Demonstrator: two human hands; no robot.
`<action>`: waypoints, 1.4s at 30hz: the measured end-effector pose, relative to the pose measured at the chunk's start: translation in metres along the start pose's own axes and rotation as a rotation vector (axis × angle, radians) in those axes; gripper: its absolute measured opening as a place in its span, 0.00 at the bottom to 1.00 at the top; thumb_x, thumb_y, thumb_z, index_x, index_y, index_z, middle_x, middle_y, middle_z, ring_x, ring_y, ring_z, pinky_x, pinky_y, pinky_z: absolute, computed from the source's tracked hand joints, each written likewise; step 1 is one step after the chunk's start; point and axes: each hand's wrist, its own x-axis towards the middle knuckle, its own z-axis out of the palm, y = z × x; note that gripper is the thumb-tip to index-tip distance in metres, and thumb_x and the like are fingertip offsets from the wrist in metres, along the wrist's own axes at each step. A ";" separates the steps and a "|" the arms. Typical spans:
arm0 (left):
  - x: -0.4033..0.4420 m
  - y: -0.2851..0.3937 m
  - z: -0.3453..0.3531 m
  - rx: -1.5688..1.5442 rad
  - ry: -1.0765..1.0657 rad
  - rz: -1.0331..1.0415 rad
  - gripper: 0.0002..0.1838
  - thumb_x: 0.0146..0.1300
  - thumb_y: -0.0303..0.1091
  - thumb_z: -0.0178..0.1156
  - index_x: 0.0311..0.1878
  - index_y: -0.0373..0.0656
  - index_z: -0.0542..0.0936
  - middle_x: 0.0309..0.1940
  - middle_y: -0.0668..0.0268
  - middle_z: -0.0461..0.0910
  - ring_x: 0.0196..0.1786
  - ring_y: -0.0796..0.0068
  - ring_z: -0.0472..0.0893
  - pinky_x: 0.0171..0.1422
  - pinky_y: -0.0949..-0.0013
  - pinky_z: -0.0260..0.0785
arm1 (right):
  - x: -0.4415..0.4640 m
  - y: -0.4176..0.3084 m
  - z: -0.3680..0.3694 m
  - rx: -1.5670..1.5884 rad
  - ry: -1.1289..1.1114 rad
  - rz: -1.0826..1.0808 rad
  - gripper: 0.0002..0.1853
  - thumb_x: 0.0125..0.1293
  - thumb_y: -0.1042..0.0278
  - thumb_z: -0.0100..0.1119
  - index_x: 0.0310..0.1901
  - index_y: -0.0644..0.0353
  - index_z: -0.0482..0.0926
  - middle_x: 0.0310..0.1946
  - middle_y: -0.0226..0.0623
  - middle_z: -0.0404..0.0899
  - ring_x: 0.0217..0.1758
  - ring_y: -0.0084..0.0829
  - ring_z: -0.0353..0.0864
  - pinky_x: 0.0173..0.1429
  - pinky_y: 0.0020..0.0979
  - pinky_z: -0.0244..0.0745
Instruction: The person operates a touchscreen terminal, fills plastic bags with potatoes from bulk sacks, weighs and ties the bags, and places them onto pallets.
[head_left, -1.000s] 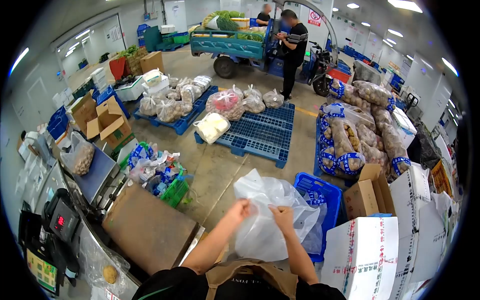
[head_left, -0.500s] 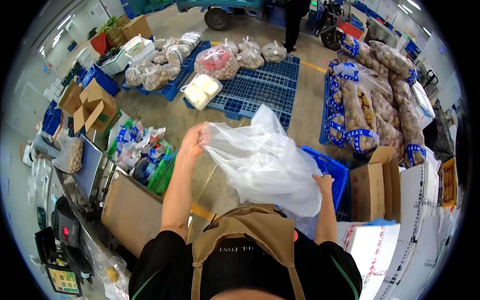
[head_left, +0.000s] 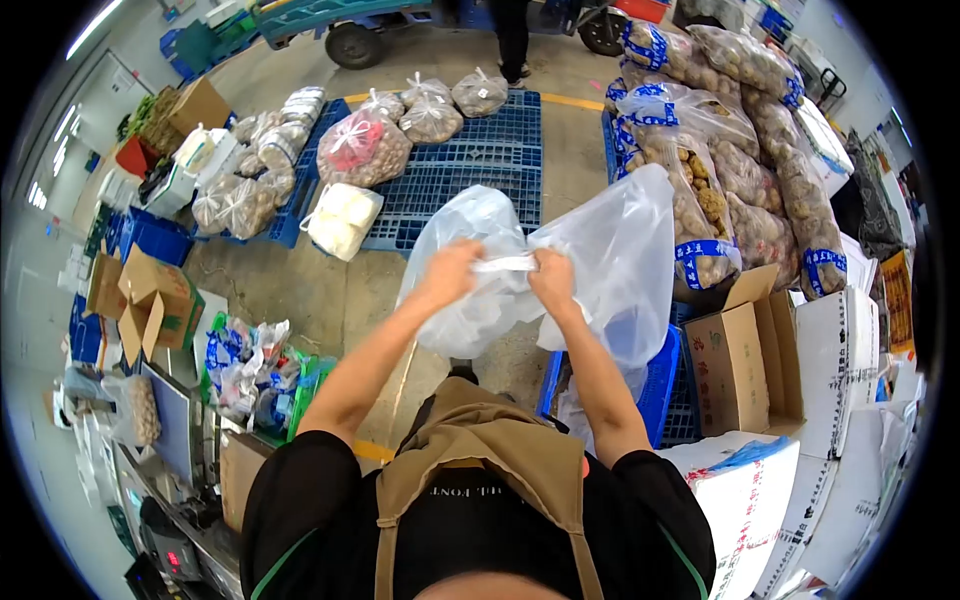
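Note:
A large clear plastic bag [head_left: 625, 250] hangs in front of my chest, puffed out on both sides. My left hand [head_left: 452, 272] is closed on one part of it. My right hand [head_left: 551, 278] grips it a short way to the right, and a narrow gathered strip of plastic stretches between the two fists. The bag's right side droops toward a blue crate [head_left: 660, 390] that stands below my right forearm. Some whitish plastic lies inside that crate, though my arm partly hides it.
Ahead, a blue pallet [head_left: 490, 180] carries tied bags of round produce [head_left: 365, 150] and a white package [head_left: 342, 222]. Long sacks of potatoes [head_left: 700, 185] pile up at right, near an open cardboard box [head_left: 730, 365]. A green crate [head_left: 312, 385] of plastic stands left. A person [head_left: 511, 40] stands beyond.
My hands have come together from wide apart, drawing the bag into a narrow strip between them. The view has also shifted, so the pallets sit farther left.

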 end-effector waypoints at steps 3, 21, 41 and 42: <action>0.016 -0.093 0.006 0.142 0.172 -0.232 0.13 0.49 0.24 0.54 0.40 0.45 0.79 0.40 0.60 0.76 0.48 0.52 0.76 0.48 0.52 0.71 | 0.027 0.044 -0.009 -0.200 0.107 0.152 0.09 0.44 0.73 0.53 0.28 0.65 0.80 0.29 0.53 0.78 0.35 0.52 0.78 0.41 0.45 0.72; 0.194 -0.110 -0.035 -0.946 -0.383 -0.289 0.14 0.64 0.33 0.54 0.50 0.37 0.74 0.35 0.64 0.77 0.37 0.74 0.77 0.42 0.71 0.69 | 0.039 0.163 -0.071 0.040 -0.526 0.854 0.52 0.36 0.40 0.73 0.55 0.80 0.69 0.54 0.59 0.71 0.57 0.47 0.73 0.59 0.37 0.69; 0.379 -0.032 0.087 -1.847 -0.311 -0.753 0.05 0.66 0.32 0.53 0.43 0.52 0.70 0.28 0.66 0.74 0.18 0.72 0.72 0.17 0.73 0.68 | -0.025 0.096 -0.279 1.286 0.412 0.528 0.06 0.52 0.75 0.60 0.30 0.62 0.73 0.29 0.39 0.78 0.31 0.28 0.78 0.38 0.31 0.76; 0.386 -0.035 0.089 -1.870 -0.350 -0.723 0.05 0.66 0.32 0.53 0.43 0.52 0.70 0.27 0.66 0.74 0.16 0.73 0.70 0.16 0.74 0.67 | -0.028 0.124 -0.276 1.394 0.372 0.374 0.06 0.52 0.75 0.60 0.30 0.62 0.73 0.28 0.40 0.78 0.31 0.29 0.78 0.39 0.32 0.76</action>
